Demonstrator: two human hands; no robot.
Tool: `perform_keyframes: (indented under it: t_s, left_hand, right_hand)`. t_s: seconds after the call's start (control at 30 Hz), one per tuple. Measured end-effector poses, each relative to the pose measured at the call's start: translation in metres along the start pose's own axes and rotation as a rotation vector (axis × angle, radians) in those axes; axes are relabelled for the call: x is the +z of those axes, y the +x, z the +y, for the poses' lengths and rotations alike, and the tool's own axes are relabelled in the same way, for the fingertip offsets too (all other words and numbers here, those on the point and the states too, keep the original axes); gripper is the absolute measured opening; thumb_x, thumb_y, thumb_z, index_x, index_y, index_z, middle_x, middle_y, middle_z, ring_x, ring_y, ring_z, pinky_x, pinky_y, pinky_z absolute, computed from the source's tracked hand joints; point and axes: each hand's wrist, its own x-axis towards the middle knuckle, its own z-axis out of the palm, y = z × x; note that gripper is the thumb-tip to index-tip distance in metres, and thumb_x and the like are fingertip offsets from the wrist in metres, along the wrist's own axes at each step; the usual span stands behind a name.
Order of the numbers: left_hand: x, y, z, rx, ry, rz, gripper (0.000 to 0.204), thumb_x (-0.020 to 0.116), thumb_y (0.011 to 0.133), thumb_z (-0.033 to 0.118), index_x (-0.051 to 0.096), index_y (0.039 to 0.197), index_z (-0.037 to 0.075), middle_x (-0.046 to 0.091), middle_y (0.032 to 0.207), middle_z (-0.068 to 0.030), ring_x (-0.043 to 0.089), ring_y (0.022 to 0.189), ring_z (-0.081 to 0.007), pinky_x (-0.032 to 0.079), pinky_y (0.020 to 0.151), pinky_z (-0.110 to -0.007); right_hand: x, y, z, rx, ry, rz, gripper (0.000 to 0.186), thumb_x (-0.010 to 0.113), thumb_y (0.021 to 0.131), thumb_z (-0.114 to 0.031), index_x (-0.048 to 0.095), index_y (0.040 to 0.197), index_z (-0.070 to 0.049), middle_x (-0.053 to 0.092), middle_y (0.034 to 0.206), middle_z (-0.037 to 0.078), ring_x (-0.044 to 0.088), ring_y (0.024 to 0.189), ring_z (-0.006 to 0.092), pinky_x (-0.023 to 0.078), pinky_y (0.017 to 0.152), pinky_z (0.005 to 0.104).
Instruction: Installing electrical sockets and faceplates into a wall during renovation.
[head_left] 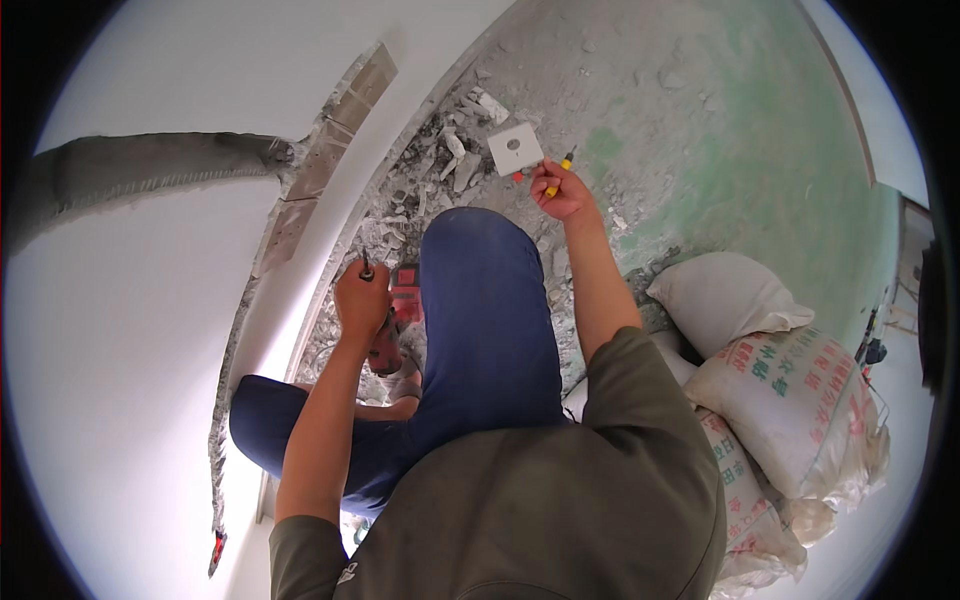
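Observation:
My left hand (362, 302) is closed round a red cordless drill (384, 352) beside my left knee. A dark bit points up past my fingers, and the drill's red battery (407, 292) shows to the right of the hand. My right hand (564, 193) reaches out beyond my raised knee, closed on a yellow-and-black screwdriver (567, 161) whose shaft points away from me. A white square plate (505, 154) with a dark round spot in its middle sits at the fingertips of that hand. Small red pieces show under the plate's near edge; whether my fingers pinch the plate I cannot tell.
Broken rubble (457, 150) lies along the foot of the white wall (110, 290) on the left. A rough channel with exposed brick (318, 160) is cut into that wall. Several filled white sacks (775, 400) are piled at right on the dusty, green-stained floor (740, 170).

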Motion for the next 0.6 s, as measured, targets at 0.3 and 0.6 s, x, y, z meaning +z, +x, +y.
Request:
perform_keyframes:
  t_s: [0.3, 0.6]
  left_hand:
    - [0.02, 0.019, -0.021, 0.175, 0.135, -0.001, 0.029, 0.06, 0.084, 0.028, 0.06, 0.074, 0.0, 0.064, 0.063, -0.017, 0.065, 0.057, -0.029, 0.049, 0.058, -0.039]
    - [0.007, 0.018, -0.009, 0.112, 0.087, -0.09, 0.03, 0.056, 0.087, 0.026, 0.058, 0.077, -0.002, 0.062, 0.056, -0.0133, 0.061, 0.048, -0.0234, 0.048, 0.055, -0.037]
  right_hand:
    - [-0.035, -0.002, -0.029, 0.038, 0.229, -0.019, 0.011, 0.064, 0.091, -0.006, 0.054, 0.087, -0.003, 0.053, 0.072, 0.003, 0.043, 0.049, 0.0069, 0.042, 0.055, 0.0251]
    - [0.031, -0.077, 0.022, -0.656, -0.337, 0.177, 0.007, 0.066, 0.087, -0.009, 0.062, 0.091, -0.006, 0.053, 0.069, -0.001, 0.047, 0.053, 0.0093, 0.044, 0.052, 0.0291]
